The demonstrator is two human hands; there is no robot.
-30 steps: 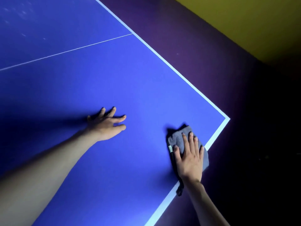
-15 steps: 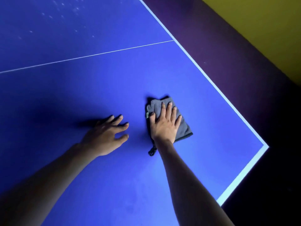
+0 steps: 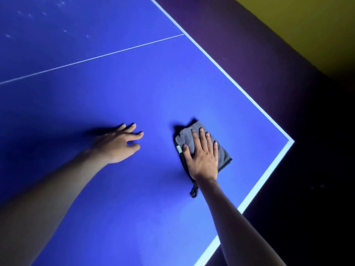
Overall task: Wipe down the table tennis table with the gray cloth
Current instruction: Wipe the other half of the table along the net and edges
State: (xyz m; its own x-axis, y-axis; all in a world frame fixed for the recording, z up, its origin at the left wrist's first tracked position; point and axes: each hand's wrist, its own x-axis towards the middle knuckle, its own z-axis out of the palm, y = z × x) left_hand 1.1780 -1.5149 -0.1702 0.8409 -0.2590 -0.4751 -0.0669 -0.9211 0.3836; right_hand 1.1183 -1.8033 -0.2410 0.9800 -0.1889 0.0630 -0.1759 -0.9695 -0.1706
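Now, from left to right. Left hand point(image 3: 117, 145) flat on the blue table point(image 3: 134, 93), left of the middle of the frame, fingers spread out and loose, holding nothing. Thin white line point(image 3: 92, 59) across the table top in the upper left, with tiny pale specks point(image 3: 63, 30) above it. Right hand point(image 3: 203, 156) just right of the middle, pressing down on the gray cloth point(image 3: 185, 136), fingers straight and a bit apart, not curled round it. Cloth folded, lying flat on the table near its corner, well apart from the left hand. Small dark loop point(image 3: 194, 191) sticking out below the wrist. White edge stripe point(image 3: 269, 169) further right, then dark floor point(image 3: 317, 189), and a yellow wall point(image 3: 307, 25) in the upper right.
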